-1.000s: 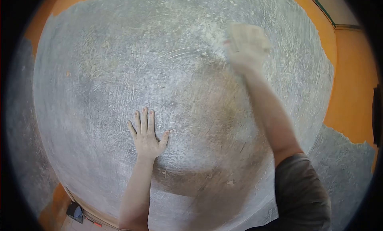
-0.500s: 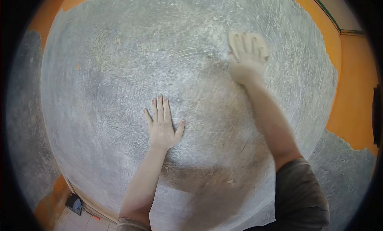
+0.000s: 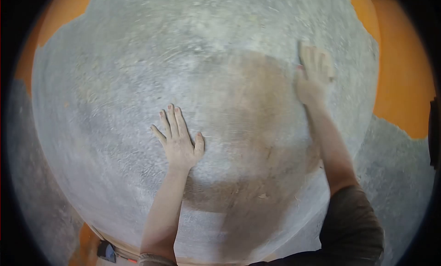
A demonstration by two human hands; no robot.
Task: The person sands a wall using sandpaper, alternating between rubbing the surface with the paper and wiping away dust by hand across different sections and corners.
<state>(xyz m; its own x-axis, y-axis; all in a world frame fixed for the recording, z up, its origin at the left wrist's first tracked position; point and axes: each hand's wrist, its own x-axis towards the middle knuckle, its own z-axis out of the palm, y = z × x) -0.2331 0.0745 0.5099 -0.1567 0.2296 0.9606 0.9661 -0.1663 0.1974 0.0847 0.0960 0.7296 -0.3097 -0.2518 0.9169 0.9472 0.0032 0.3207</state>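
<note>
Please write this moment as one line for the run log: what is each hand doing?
left hand: flat on grey wall, fingers spread | right hand: raised, pressed on wall, blurred; pad under it unclear | orange paint: at edges

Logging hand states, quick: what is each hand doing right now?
Left hand: open, flat on the grey wall, holding nothing.
Right hand: blurred, pressed to the wall; whether it holds anything cannot be told.

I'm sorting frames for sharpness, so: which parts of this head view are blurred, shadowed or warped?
Head view: the right hand and the pale pad under it are smeared by motion; the left hand, flat on the grey wall, is fairly sharp. A brownish shadow falls across the wall between the arms. The fisheye lens bulges the wall and leaves black corners.
</note>
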